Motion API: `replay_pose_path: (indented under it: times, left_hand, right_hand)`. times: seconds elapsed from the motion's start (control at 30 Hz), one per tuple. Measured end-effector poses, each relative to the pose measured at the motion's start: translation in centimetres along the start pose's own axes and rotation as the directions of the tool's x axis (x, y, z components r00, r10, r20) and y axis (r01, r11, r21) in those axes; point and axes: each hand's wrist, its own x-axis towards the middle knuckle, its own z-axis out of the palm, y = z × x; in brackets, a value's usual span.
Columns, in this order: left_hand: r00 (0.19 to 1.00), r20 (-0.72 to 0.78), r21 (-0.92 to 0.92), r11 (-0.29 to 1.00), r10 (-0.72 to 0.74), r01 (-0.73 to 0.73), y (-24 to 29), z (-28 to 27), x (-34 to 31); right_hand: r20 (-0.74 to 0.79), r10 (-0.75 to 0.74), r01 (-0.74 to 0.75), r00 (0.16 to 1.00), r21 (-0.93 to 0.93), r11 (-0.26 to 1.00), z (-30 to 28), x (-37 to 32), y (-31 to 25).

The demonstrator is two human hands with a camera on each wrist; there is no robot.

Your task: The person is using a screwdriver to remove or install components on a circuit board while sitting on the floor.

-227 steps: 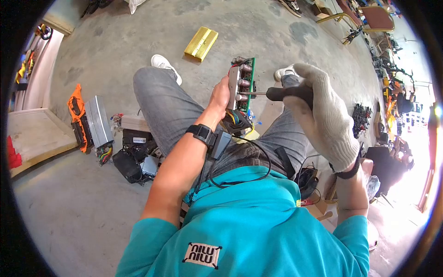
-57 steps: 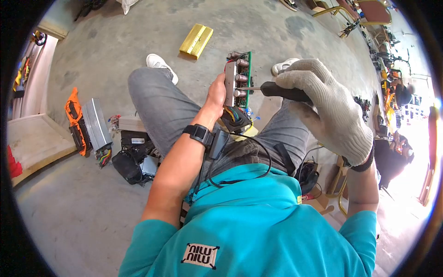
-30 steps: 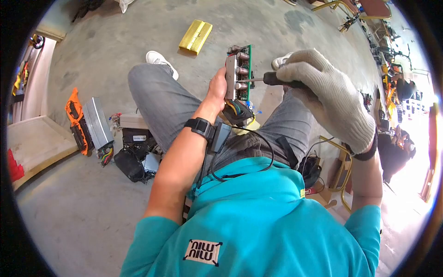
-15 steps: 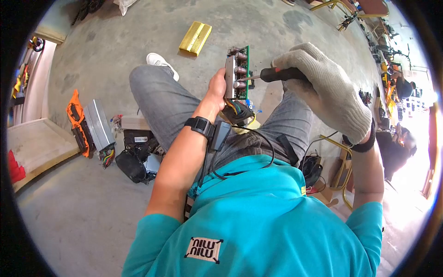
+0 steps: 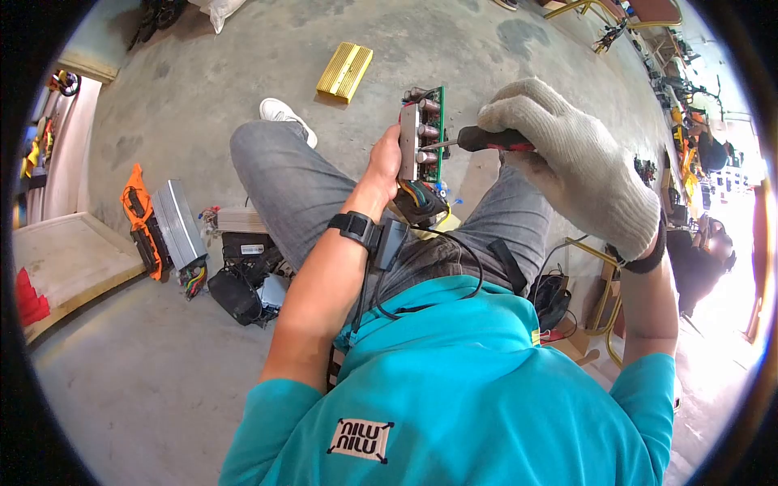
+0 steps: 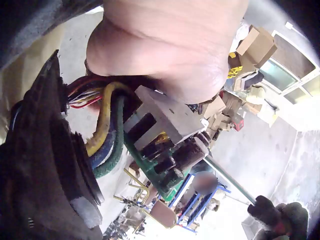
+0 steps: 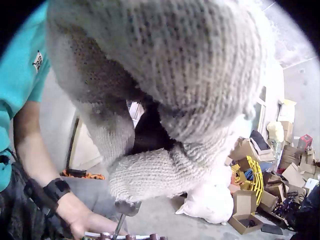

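My bare left hand [image 5: 386, 158] grips a circuit board [image 5: 442, 134] by the flat metal bar [image 5: 410, 146] along its side. The board stands upright over my lap, with a row of brown capacitors between bar and green edge. In my right hand [image 5: 575, 154], in a white knit glove, is a screwdriver [image 5: 494, 139] with a black and red handle. Its thin shaft crosses the green edge and reaches between the capacitors toward the bar; the tip is hidden there. In the left wrist view, thick yellow, blue and green wires [image 6: 105, 130] come off the board's near end.
A yellow finned case [image 5: 344, 73] lies on the concrete floor ahead. At left are a silver finned case [image 5: 176, 223], an orange and black part [image 5: 142, 219], a black bag-like item [image 5: 235, 296] and a wooden platform [image 5: 81, 251]. A gold chair frame [image 5: 604, 300] stands at right.
The gloved hand has shifted slightly up and right, and the screwdriver handle has rolled so its red part shows. The left hand keeps its grip on the board, which has moved only slightly.
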Motion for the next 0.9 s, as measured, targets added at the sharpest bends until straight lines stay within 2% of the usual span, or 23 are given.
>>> replay_pose_path:
  times: [0.17,0.23,0.37,0.43,0.47,0.53,0.57,0.63,0.67,0.73,0.77,0.83,0.87,0.9]
  left_hand:
    - [0.999,0.051,-0.005,1.000,0.018,-0.017,-0.4,-0.6,0.4]
    - [1.000,0.013,0.015,1.000,0.006,-0.006,-0.4,-0.4,0.5]
    - [1.000,-0.003,0.035,0.999,0.002,-0.002,-0.4,-0.5,0.4]
    - [0.998,0.065,-0.009,1.000,-0.007,0.007,-0.5,-0.8,0.7]
    - [0.998,0.066,-0.009,1.000,-0.009,0.009,-0.7,-0.9,0.9]
    - [0.997,0.073,-0.036,0.999,0.004,-0.001,-0.5,-0.7,0.8]
    - [0.997,0.073,-0.036,0.999,0.004,-0.001,-0.6,-0.5,0.7]
    - [0.996,-0.060,0.021,0.997,0.069,-0.068,-0.1,0.7,-0.3]
    - [0.996,-0.060,0.023,0.997,0.070,-0.068,-0.1,0.5,-0.1]
    - [1.000,0.008,-0.005,1.000,0.030,-0.030,0.0,0.0,0.1]
    - [0.999,0.007,-0.002,0.999,0.033,-0.033,-0.2,-0.2,0.2]
    - [0.999,-0.004,0.007,0.999,0.034,-0.034,0.0,0.2,-0.2]
    - [0.999,-0.003,0.008,0.999,0.034,-0.034,-0.1,0.1,-0.1]
    - [1.000,0.010,-0.018,0.999,0.029,-0.029,-0.3,0.0,0.1]
  right_hand:
    - [0.035,0.070,-0.067,0.997,-0.084,0.994,0.1,0.1,-0.3]
    - [0.009,0.250,-0.249,0.968,-0.083,0.965,0.7,-0.1,0.2]
    - [-0.107,0.248,-0.246,0.963,0.032,0.969,0.6,-0.2,-0.4]
    - [-0.106,0.094,-0.086,0.990,0.080,0.993,0.1,-0.3,-0.5]
    - [-0.106,0.097,-0.088,0.990,0.080,0.993,0.1,-0.2,-0.4]
    - [-0.095,-0.036,0.036,0.995,-0.006,0.999,0.1,-0.1,-0.1]
    - [-0.095,-0.036,0.036,0.995,-0.006,0.999,0.2,-0.1,-0.1]
    - [-0.036,0.162,-0.165,0.986,-0.120,0.979,0.5,0.0,-0.1]
    - [-0.038,0.162,-0.165,0.986,-0.119,0.979,0.5,0.0,-0.1]
    - [0.002,0.280,-0.279,0.960,-0.089,0.956,0.5,-0.3,-0.1]
    - [0.000,0.278,-0.277,0.961,-0.087,0.957,0.5,-0.4,-0.1]
    - [-0.090,0.118,-0.115,0.989,0.034,0.993,0.4,-0.6,-0.2]
    - [-0.091,0.118,-0.116,0.989,0.034,0.993,0.3,-0.5,-0.2]
    - [-0.072,0.040,-0.040,0.997,0.002,0.999,0.2,-0.4,-0.2]
